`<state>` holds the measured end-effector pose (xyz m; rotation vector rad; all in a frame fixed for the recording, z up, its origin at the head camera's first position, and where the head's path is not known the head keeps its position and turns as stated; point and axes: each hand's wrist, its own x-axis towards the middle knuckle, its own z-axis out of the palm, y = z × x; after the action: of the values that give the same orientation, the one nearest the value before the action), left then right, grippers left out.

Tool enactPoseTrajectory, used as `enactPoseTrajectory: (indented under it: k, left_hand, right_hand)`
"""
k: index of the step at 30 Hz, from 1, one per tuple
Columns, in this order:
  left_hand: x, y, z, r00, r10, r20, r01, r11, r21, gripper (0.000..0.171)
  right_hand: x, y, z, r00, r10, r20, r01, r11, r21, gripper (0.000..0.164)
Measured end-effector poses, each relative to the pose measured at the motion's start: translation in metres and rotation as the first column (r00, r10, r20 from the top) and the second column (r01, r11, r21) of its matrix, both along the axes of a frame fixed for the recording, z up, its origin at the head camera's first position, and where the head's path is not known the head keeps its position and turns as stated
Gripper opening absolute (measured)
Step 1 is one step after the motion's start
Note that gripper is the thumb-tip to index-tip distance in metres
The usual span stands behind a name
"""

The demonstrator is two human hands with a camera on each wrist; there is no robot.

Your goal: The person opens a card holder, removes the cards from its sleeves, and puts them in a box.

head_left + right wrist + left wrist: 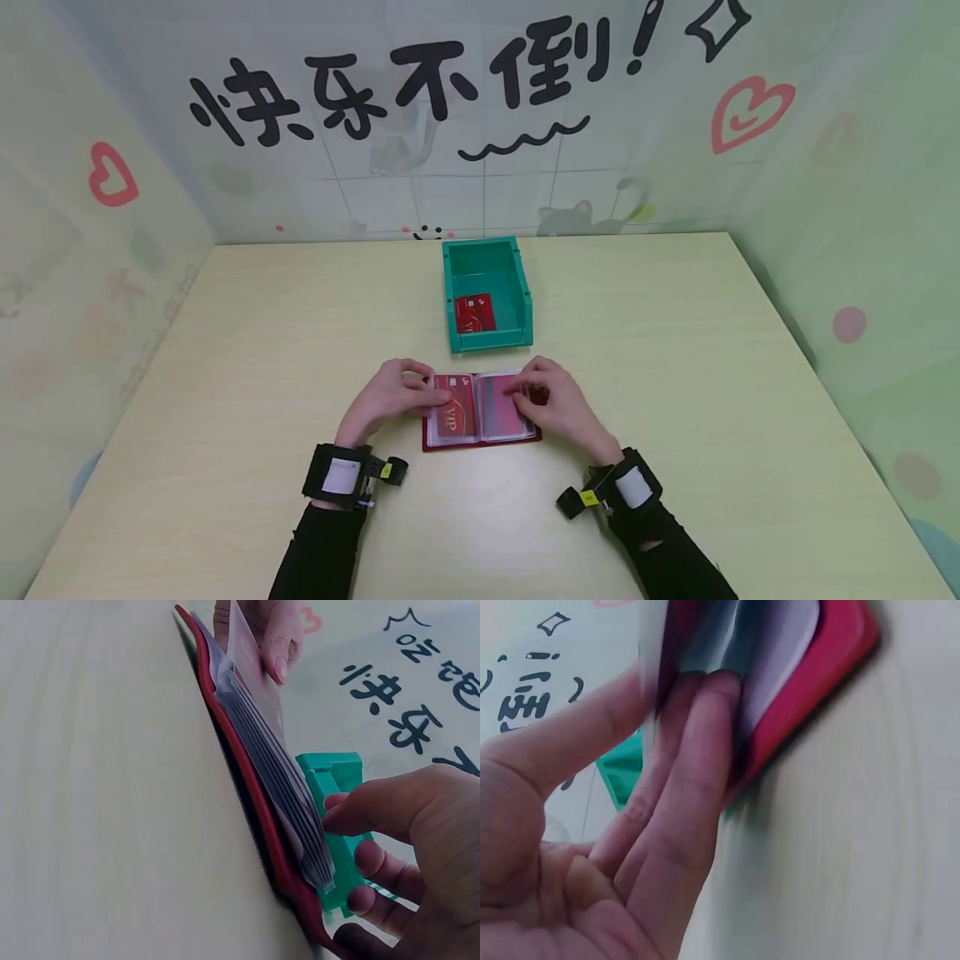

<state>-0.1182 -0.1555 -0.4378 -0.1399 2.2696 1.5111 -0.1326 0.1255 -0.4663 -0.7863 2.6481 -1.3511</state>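
Note:
A small card holder point(482, 442) with a red cover and clear sleeves lies open on the table. On its left side a red VIP card point(455, 412) shows inside a sleeve. My left hand point(397, 390) pinches the left sleeve pages, thumb on top and fingers point(697, 765) tucked underneath. Over the right side is my right hand point(558, 404), with thumb and index fingertips close to the page edges and the other fingers point(386, 870) loosely bent. A pinkish card face point(498, 408) shows through the right sleeve. In the right wrist view the stacked sleeves point(281, 776) fan slightly.
Just beyond the card holder stands a green bin point(491, 342) with another red card point(476, 313) inside. The pale wooden table point(262, 350) meets printed cloth walls point(480, 200) at the back and sides.

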Motion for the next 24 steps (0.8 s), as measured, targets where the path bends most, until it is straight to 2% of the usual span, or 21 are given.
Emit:
enactPoseTrajectory:
  k: [5,10,13,16,20,24]
  left_hand:
    - [-0.002,-0.002,-0.003,1.000,0.015,0.027,-0.014,1.000,-0.028,0.031]
    - [-0.003,0.001,-0.005,0.998,0.032,0.051,-0.028,0.997,-0.074,0.025]
    - [-0.003,0.001,-0.006,0.998,0.022,0.054,-0.017,0.996,-0.083,0.026]
    - [-0.002,0.002,-0.006,0.998,0.017,0.057,-0.012,0.996,-0.091,0.025]
    - [-0.001,0.004,-0.003,0.998,0.016,0.057,-0.009,0.994,-0.110,0.022]
    - [-0.002,0.006,-0.003,0.998,0.015,0.057,-0.008,0.993,-0.118,0.017]
  right_hand:
    - [0.005,-0.012,0.015,0.997,0.060,-0.055,-0.050,0.984,0.172,0.019]
    - [0.006,-0.022,0.026,0.980,0.152,-0.130,-0.105,0.945,0.311,0.020]
    - [0.005,-0.029,0.028,0.976,0.174,-0.128,-0.118,0.925,0.360,0.023]
    - [0.005,-0.037,0.032,0.988,0.143,-0.066,-0.108,0.922,0.372,0.024]
    - [0.004,-0.050,0.036,0.997,0.062,0.035,-0.071,0.932,0.355,0.025]
    - [0.001,-0.059,0.034,0.998,-0.005,0.068,-0.020,0.933,0.358,0.027]
